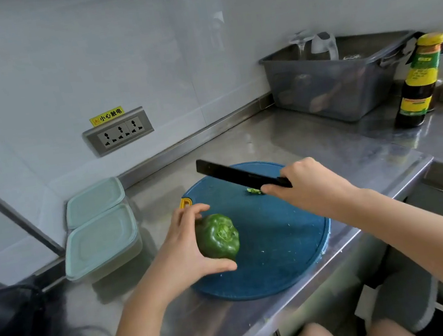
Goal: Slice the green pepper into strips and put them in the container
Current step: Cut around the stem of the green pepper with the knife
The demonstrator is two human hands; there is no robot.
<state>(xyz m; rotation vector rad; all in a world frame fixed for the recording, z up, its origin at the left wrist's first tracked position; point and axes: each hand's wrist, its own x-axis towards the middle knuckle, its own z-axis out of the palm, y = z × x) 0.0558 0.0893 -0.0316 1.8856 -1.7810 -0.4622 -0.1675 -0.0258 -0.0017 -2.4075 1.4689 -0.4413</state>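
Note:
A whole green pepper (pixel 217 237) lies on its side on the round blue cutting board (pixel 278 245), its cut stem end facing the camera. My left hand (pixel 186 248) grips it from the left, thumb below and fingers over the top. My right hand (pixel 307 183) holds the handle of a black knife (pixel 232 173), its blade raised over the far side of the board and pointing left. A small green stem scrap (pixel 254 191) lies on the board under the knife. Two lidded pale-green containers (pixel 102 243) stand left of the board.
The steel counter (pixel 325 138) ends in an edge close to me. A grey plastic tub (pixel 339 78) with glassware stands at the back right, a dark sauce bottle (pixel 417 83) beside it. A wall socket (pixel 118 131) is behind. A dark bag (pixel 8 329) sits at left.

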